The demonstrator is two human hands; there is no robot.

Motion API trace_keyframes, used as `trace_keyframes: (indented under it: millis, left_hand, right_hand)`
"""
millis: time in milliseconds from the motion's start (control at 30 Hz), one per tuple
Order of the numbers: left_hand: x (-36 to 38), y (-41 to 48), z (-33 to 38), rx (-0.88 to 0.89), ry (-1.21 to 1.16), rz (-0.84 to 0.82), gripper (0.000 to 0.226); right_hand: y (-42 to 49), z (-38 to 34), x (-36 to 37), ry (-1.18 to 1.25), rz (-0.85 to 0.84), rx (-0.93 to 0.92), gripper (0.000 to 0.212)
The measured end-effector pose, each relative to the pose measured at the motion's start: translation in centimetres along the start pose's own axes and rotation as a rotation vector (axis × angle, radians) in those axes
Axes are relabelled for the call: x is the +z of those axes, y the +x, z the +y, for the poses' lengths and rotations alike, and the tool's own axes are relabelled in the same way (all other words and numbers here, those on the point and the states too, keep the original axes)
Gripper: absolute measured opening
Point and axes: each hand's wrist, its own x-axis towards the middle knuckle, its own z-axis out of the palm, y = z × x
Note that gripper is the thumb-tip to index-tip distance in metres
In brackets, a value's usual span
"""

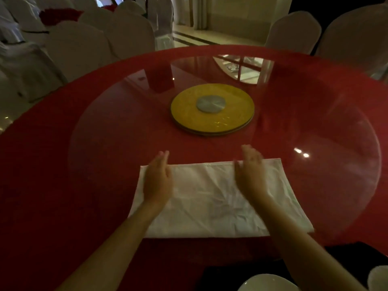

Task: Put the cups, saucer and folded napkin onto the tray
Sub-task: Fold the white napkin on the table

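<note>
white napkin (218, 198) (one), two hands

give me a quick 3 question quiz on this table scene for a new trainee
1. True or false: both hands are over the white napkin.
2. Multiple choice: what sits at the centre of the red table? A) a vase B) a yellow disc with a grey hub C) a teapot
3. Short answer: where is the white dishware relative to the napkin?

Key:
1. True. The left hand and right hand are open over its far edge, gripping nothing.
2. B, the yellow disc.
3. Nearer the person and to the right, on a dark surface at the bottom edge of the view.
</note>
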Motion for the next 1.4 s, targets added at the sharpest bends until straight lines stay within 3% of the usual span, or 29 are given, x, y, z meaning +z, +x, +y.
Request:
trace_keyframes:
  millis: [100, 167, 400, 633, 833, 1000, 1167, 1400]
  left_hand:
    - [3.3, -2.7, 0.7, 0.129, 0.188, -0.243, 0.047]
    - [4.4, -3.0, -0.5, 0.106, 0.360, -0.331, 0.050]
    - [4.3, -3.1, -2.6, -0.009, 0.471, -0.263, 0.065]
    - [3.8, -3.0, -2.5, -0.028, 0.472, -0.272, 0.067]
    - [3.1, -1.2, -2.5, -0.023, 0.438, -0.270, 0.056]
    - [1.6, 2.0, -3.1, 0.072, 0.431, -0.099, 0.035]
    - [0.9, 3.2, -4.2, 0.219, 0.468, -0.016, 0.013]
    - [1.4, 3.0, -4.8, 0.254, 0.440, 0.064, 0.010]
  right_hand:
    - [-4.1, -4.2, 4.9, -0.086, -0.316, -0.305, 0.050]
    - [-5.6, -4.9, 6.8, -0.108, -0.397, -0.355, 0.052]
    - [-2.3, 3.0, 4.4, -0.267, -0.294, -0.097, 0.061]
    - [-0.1, 6.8, 1.3, -0.203, -0.401, -0.076, 0.060]
    - [-2.0, 7.8, -0.6, -0.097, -0.188, 0.037, 0.044]
    - [-0.9, 8.8, -1.5, -0.191, 0.014, 0.156, 0.036]
    - [1.1, 9.6, -1.3, -0.105, 0.095, 0.260, 0.025]
    - [2.5, 9.4, -1.2, -0.029, 0.215, 0.316, 0.020]
